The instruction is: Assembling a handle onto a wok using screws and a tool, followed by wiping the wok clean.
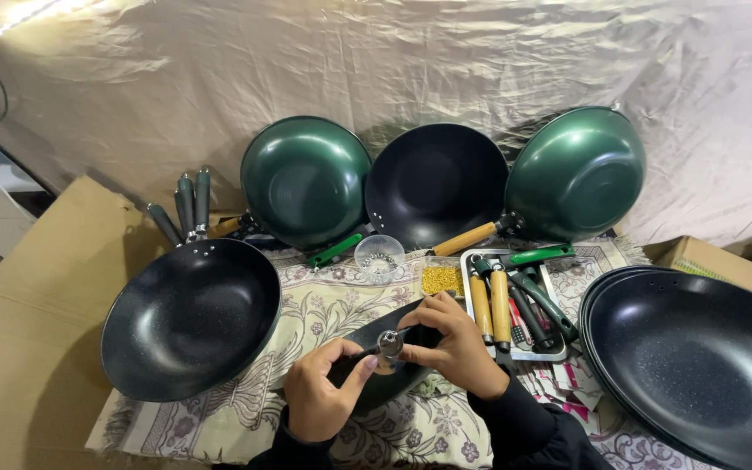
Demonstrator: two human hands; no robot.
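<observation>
My left hand (322, 393) grips a screwdriver whose silver tip end (389, 343) sits between both hands. My right hand (453, 341) pinches something small at that tip and rests on a black pan (385, 383) lying on the flowered cloth (332, 300). The pan is mostly hidden under my hands. A small heap of brass-coloured screws (441, 279) lies just beyond my right hand.
A black wok (189, 318) lies at left, with stacked black woks (698, 357) at right. Two green woks (306, 178) (578, 174) and a dark one (437, 183) lean on the sheet behind. A tray (547, 351) holds wooden and green handles. A clear bowl (379, 257) stands in the middle.
</observation>
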